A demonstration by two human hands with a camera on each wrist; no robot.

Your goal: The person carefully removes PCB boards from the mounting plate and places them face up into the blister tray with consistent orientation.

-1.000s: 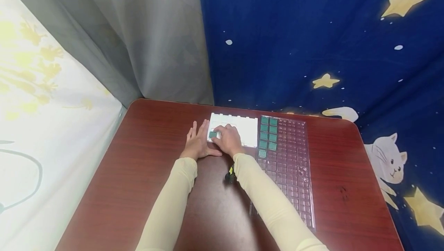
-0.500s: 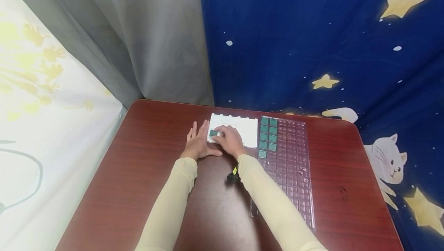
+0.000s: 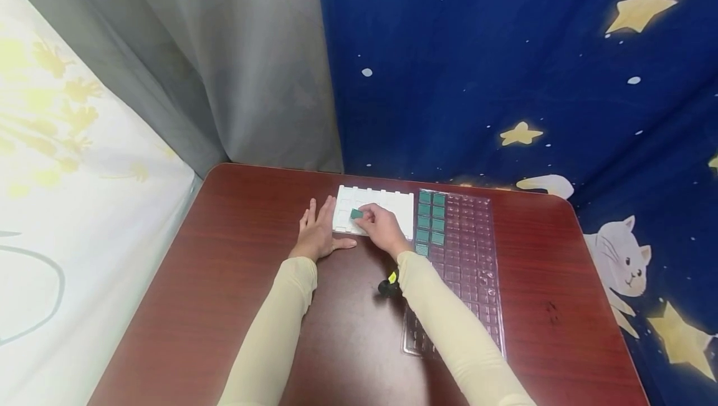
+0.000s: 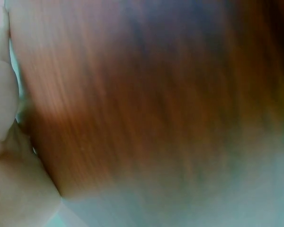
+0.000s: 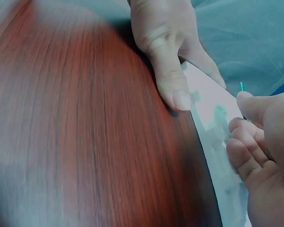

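A small green square piece (image 3: 356, 213) is pinched between the thumb and fingers of my right hand (image 3: 382, 226), over a white tray (image 3: 401, 209) with notched edges. In the right wrist view only a thin green edge of the piece (image 5: 243, 87) shows past the thumb. My left hand (image 3: 318, 231) lies with straight, spread fingers along the tray's left side, its thumb near the front edge. Recesses in the tray's left part are visible, while my right hand covers some of its middle. The left wrist view holds mostly blurred tabletop with part of the left hand (image 4: 9, 156).
Right of the white tray lies a long clear plastic blister tray (image 3: 468, 256), with several green square pieces (image 3: 424, 209) in its left columns. My right forearm crosses over it. The reddish-brown table (image 3: 224, 281) has curtains behind its far edge.
My right hand has moved right and slightly up from the white tray's left end, carrying the green piece with it. My left hand has stayed in place.
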